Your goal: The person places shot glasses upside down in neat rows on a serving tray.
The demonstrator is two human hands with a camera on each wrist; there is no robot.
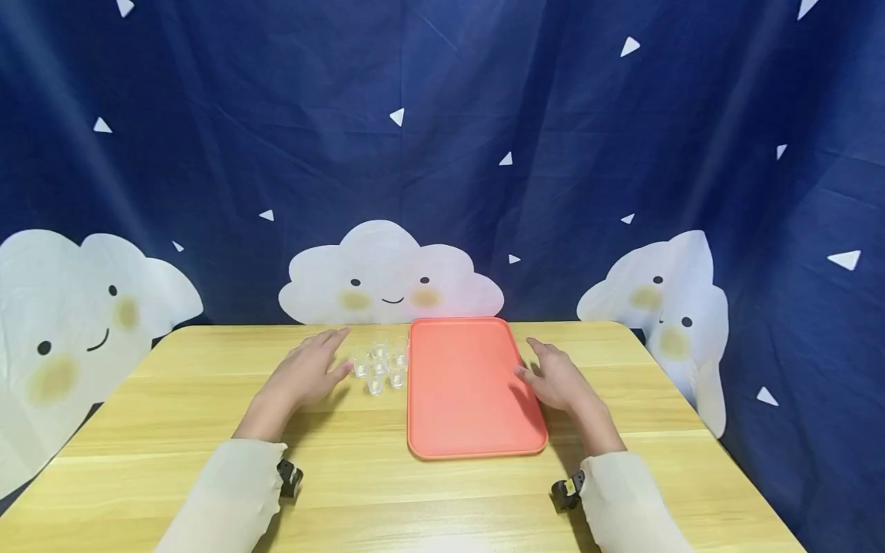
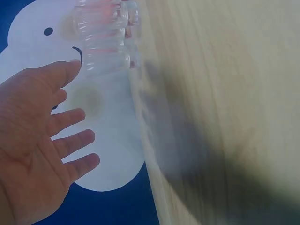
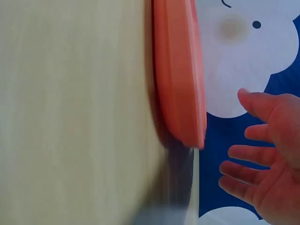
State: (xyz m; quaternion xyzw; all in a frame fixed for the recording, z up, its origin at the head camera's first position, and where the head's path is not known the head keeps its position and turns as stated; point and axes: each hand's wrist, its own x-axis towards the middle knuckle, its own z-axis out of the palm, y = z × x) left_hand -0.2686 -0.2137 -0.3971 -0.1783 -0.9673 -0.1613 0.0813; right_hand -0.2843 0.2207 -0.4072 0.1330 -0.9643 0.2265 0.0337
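Observation:
Several small clear cups (image 1: pixel 377 367) stand upright in a cluster on the table, just left of a red-orange tray (image 1: pixel 477 388). Beside the cups, my left hand (image 1: pixel 304 372) is held with its fingers extended and nothing in it. In the left wrist view the cups (image 2: pixel 105 35) appear past the thumb of that hand (image 2: pixel 37 126). My right hand (image 1: pixel 558 378) is by the tray's right edge, thumb toward the rim, fingers loosely straight. The right wrist view shows this hand (image 3: pixel 272 154) holding nothing, a gap between it and the tray's side (image 3: pixel 180 75).
The wooden table (image 1: pixel 346 491) has a pale yellow grain. Behind it hangs a dark blue curtain (image 1: pixel 442 177) with white clouds and small white triangles. Black wrist cameras sit on both sleeves, over the table surface.

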